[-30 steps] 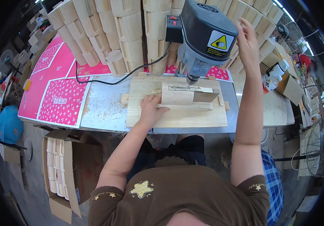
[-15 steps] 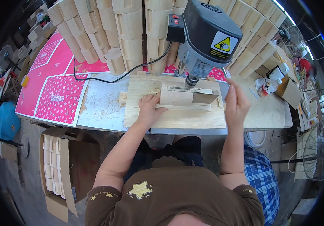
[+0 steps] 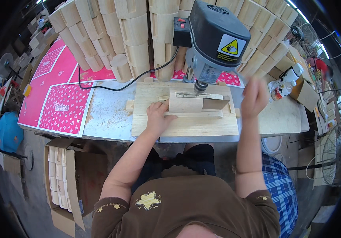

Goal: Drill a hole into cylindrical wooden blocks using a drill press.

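Note:
A pale wooden block (image 3: 185, 104) with a rounded face and a long slot lies on a flat wooden board (image 3: 150, 127), beside a thin upright wooden strip. My left hand (image 3: 158, 116) grips the block's left end, thumb in front and fingers at the side. Directly over the slot stands the drill chuck (image 3: 201, 87) of a black and grey drill press (image 3: 218, 33); the bit's tip cannot be made out. My right hand (image 3: 255, 98) is raised right of the press, blurred, its fingers curled. What it holds, if anything, is hidden.
Stacked wooden blocks (image 3: 130, 31) wall off the table's back. A black cable (image 3: 138, 74) curves over the tabletop left of the press. Bottles (image 3: 283, 85) and a cardboard box stand at the right. An open carton (image 3: 75, 186) of wooden pieces sits at lower left.
My right hand has moved slightly up and right, its fingers more curled. My left hand and the block keep their place on the board. The whole view has shifted a little.

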The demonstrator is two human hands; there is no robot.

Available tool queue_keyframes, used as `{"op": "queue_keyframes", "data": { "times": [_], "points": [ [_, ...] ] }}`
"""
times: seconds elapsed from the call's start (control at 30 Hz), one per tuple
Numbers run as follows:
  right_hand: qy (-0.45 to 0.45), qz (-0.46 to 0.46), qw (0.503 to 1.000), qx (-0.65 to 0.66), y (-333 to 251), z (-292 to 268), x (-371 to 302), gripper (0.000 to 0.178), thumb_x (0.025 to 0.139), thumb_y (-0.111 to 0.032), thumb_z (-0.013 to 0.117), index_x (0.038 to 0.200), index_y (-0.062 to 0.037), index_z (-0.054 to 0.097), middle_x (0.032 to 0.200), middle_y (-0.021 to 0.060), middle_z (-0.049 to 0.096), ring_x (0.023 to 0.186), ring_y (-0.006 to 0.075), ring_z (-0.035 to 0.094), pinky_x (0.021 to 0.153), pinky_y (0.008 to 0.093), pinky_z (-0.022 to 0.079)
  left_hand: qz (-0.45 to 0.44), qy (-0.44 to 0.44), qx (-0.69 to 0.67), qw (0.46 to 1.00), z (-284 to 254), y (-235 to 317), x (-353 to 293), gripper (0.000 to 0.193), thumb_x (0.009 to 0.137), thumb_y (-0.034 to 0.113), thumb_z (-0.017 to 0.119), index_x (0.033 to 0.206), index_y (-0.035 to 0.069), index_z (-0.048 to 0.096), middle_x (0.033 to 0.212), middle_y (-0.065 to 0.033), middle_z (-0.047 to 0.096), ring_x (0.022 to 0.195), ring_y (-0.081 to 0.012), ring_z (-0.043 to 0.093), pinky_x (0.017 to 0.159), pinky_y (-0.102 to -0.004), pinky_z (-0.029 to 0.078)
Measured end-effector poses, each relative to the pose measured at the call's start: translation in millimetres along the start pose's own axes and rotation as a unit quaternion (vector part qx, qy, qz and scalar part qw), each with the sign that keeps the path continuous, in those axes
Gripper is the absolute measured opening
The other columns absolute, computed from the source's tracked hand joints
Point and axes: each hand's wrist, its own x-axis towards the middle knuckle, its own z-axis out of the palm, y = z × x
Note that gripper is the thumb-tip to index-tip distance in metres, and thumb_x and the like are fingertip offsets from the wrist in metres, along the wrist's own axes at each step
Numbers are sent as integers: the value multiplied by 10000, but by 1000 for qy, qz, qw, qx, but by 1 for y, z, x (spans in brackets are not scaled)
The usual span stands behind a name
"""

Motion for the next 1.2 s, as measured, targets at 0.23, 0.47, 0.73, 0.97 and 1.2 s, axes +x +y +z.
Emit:
{"op": "queue_keyframes", "data": {
  "times": [0.23,0.47,0.73,0.97,1.2],
  "points": [
    [-63,101,977,-175,42,50,114,434,851,-408,442,785,-11,605,690,172,595,686,346,564,671,379,441,32,22,62,997,25,24,4,576,619,313,765,1141,140,593,864,-38,560,917,-239,501,886,-415,247],
    [-103,116,983,-95,-10,14,87,316,856,-273,491,740,10,573,601,176,506,557,258,500,570,339,406,15,2,38,999,24,24,4,606,604,302,768,1156,127,590,931,-58,586,964,-239,507,900,-424,245],
    [-26,108,994,17,-16,-2,-35,139,836,-44,500,820,33,614,589,77,516,516,141,467,509,279,380,23,5,42,999,25,24,2,579,628,289,762,1157,136,582,856,-29,544,924,-240,491,898,-422,245],
    [-5,-28,996,84,32,32,-87,174,858,-28,432,915,38,582,738,113,581,701,187,534,685,294,431,18,2,39,999,24,27,4,591,592,279,775,1132,116,601,926,-62,573,950,-239,502,897,-417,252],
    [35,8,997,64,16,9,-41,102,835,-19,499,760,12,561,618,64,503,580,142,483,637,295,418,20,13,42,999,27,25,2,618,608,309,772,1172,144,582,900,-47,558,957,-245,495,914,-425,249]
  ]
}}
